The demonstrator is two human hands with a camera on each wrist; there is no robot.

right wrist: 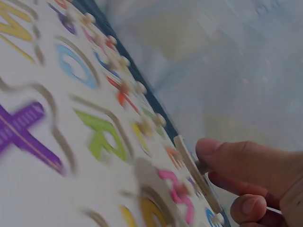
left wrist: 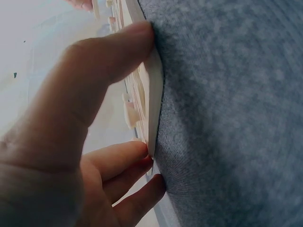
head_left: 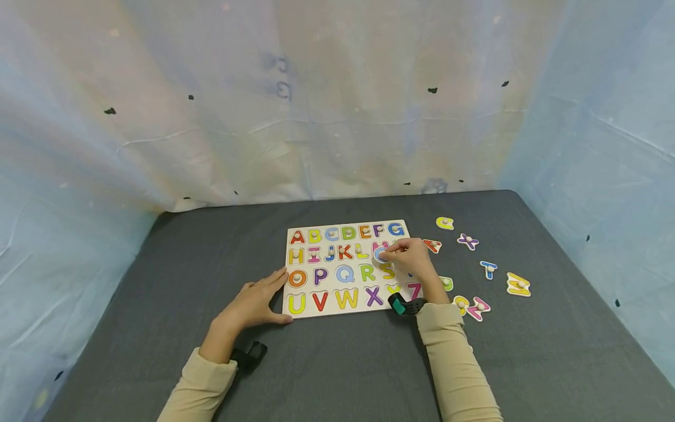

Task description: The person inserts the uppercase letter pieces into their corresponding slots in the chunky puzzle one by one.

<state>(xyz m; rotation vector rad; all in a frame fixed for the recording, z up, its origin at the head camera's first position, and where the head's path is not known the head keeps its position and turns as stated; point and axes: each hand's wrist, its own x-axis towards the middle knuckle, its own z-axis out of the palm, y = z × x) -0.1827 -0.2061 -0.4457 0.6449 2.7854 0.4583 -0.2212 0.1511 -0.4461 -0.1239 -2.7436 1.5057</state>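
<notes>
A wooden alphabet puzzle board (head_left: 331,283) lies flat on the dark table, with colored letters printed in its recesses. My left hand (head_left: 257,300) rests at its lower left corner, thumb and fingers spread and touching the edge. In the left wrist view the thumb (left wrist: 111,54) lies on that edge. Above the board's right half, my right hand (head_left: 413,258) pinches a round blue letter piece (head_left: 378,254) by its knob. The right wrist view shows this piece (right wrist: 196,175) edge-on, tilted and raised off the board; its letter face is turned away there.
Loose knobbed letters lie right of the board, among them a red piece (head_left: 432,245), purple X (head_left: 467,241), blue T (head_left: 488,269), yellow piece (head_left: 519,285) and pink piece (head_left: 479,308). Knobbed letters such as a purple P (head_left: 320,276) sit in the board.
</notes>
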